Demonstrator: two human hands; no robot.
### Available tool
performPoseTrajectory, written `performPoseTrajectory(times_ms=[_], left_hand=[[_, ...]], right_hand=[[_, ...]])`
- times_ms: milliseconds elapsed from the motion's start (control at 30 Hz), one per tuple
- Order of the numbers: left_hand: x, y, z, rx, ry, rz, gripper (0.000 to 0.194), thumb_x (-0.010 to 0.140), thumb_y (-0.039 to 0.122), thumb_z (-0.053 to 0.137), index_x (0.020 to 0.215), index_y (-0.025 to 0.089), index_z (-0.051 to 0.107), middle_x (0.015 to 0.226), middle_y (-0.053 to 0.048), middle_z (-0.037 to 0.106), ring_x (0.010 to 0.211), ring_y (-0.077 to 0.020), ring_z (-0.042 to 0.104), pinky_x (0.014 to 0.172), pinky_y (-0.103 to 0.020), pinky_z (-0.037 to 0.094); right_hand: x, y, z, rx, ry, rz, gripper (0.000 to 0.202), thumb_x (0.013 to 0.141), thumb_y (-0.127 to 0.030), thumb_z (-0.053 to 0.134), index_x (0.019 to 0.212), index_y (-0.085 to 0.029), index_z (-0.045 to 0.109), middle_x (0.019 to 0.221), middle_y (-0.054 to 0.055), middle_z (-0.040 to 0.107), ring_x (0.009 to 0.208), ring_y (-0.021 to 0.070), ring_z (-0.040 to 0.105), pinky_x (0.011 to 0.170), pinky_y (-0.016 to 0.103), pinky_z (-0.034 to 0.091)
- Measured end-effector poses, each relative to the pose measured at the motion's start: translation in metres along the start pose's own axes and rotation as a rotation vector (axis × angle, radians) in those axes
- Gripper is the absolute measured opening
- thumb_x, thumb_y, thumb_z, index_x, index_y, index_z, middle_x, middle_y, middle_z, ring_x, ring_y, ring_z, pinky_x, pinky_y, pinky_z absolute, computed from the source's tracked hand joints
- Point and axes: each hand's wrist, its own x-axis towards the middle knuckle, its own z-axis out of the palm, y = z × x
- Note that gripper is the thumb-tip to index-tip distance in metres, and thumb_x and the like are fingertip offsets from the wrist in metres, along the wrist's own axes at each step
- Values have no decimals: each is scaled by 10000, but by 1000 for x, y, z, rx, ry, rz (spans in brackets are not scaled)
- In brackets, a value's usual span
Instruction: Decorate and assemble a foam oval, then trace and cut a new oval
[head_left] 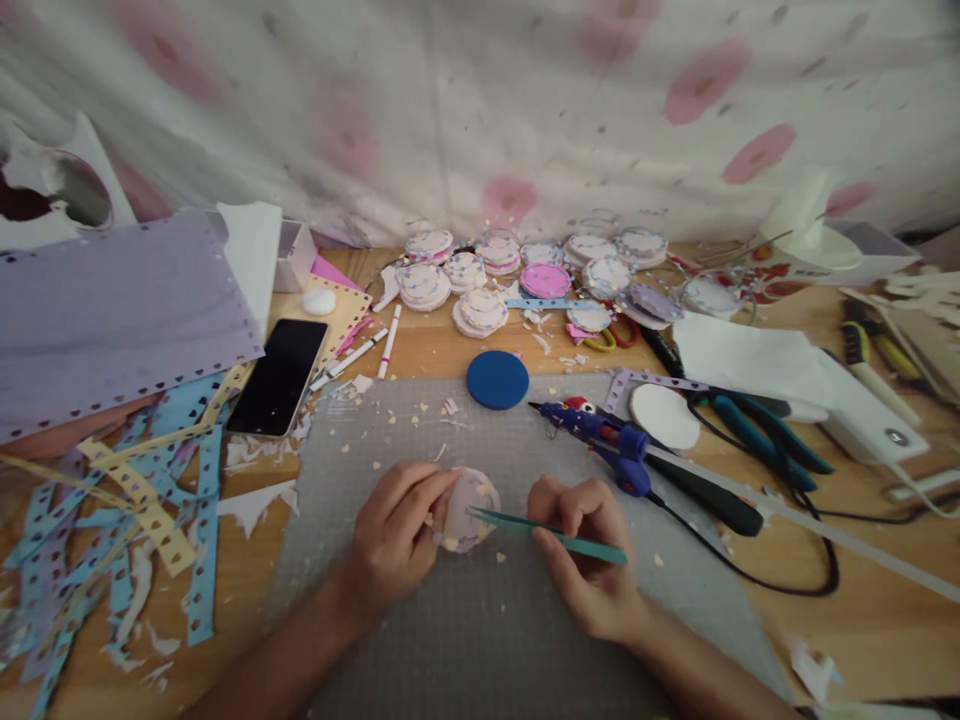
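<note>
Teal tweezers [511, 521] pinched in right hand [596, 592] — left hand [394, 530] grips pale disc [457, 522] by edge.

I can't see the disc's [459, 495] left edge behind the left hand [397, 525], nor tell whether the tweezers' [592, 549] fine tips touch the disc. The right hand [585, 580] covers part of the tweezers. My view cuts off both forearms [292, 635] below, the purple sheet [112, 310] leftward and the glue stick [795, 518] rightward.

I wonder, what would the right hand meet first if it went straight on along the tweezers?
Probably the round disc held in the left hand; the tweezers overlap it in view, though contact is unclear.
</note>
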Motion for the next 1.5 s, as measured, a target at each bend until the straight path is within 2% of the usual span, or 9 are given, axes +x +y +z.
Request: performPoseTrajectory(times_ms=[267, 400, 500, 633, 733, 867, 1000, 1233, 1500], left_hand=[[0, 1, 0, -33, 11, -8, 356, 834, -28, 525, 1128, 161, 597, 986, -76, 631, 895, -154, 604, 806, -262, 508], [3, 2, 0, -68, -5, -18, 328, 828, -11, 548, 1103, 161, 599, 968, -64, 625, 894, -145, 597, 813, -249, 498], [4, 2, -3, -127, -109, -49, 361, 809, 60, 567, 1153, 170, 564, 1029, -78, 600, 952, -176, 581, 839, -284, 498], [3, 0, -8, -263, -288, -114, 539, 732, 196, 621, 1252, 168, 483, 1144, -114, 530, 1067, -245, 525, 904, -366, 476], [4, -2, -10, -367, -369, -139, 597, 763, 323, 624, 1315, 180, 445, 1156, -120, 507, 1059, -250, 517, 886, -369, 479], [6, -6, -10, -432, -402, -189, 551, 823, 398, 585, 1333, 234, 457, 1095, -92, 519, 976, -222, 534, 821, -336, 482], [8, -9, -10, -488, -399, -257, 530, 779, 435, 646, 1262, 257, 518, 970, -49, 518, 862, -197, 530, 771, -318, 461], [6, -7, -7, -766, -364, -434, 523, 679, 318, 750, 1121, 255, 479, 1207, -76, 517, 1118, -258, 515, 889, -329, 441], [1, -9, -6, -824, -438, -517, 597, 666, 252, 797, 1166, 253, 472, 1183, -75, 576, 1093, -250, 553, 881, -313, 450]], right_hand=[[5, -1, -1, 187, 103, 229, 233, 914, -292, 532, 788, -246, 341, 657, -49, 398, 599, 129, 334, 553, 253, 288], [4, 2, -1, 241, 133, 252, 240, 905, -294, 554, 784, -242, 353, 657, -52, 399, 605, 125, 335, 560, 255, 286], [4, 3, -2, 262, 156, 250, 232, 906, -282, 555, 785, -240, 361, 654, -53, 400, 611, 124, 336, 567, 259, 284], [5, 4, -3, 285, 162, 267, 232, 903, -287, 558, 788, -244, 361, 650, -56, 396, 605, 128, 334, 564, 262, 281], [6, 5, -3, 325, 152, 270, 231, 900, -286, 562, 791, -242, 363, 650, -57, 391, 607, 127, 331, 564, 263, 277], [6, 6, -3, 394, 146, 286, 229, 899, -272, 567, 793, -238, 367, 657, -57, 395, 606, 120, 315, 562, 262, 261], [6, 6, -3, 437, 149, 309, 231, 893, -255, 578, 791, -234, 372, 659, -57, 392, 609, 115, 311, 567, 262, 257], [7, 9, -3, 458, 132, 293, 228, 894, -248, 577, 790, -231, 375, 660, -55, 395, 612, 113, 313, 568, 264, 252], [4, 8, -4, 415, 107, 282, 244, 900, -274, 579, 794, -235, 362, 678, -56, 402, 624, 116, 308, 576, 261, 255]])
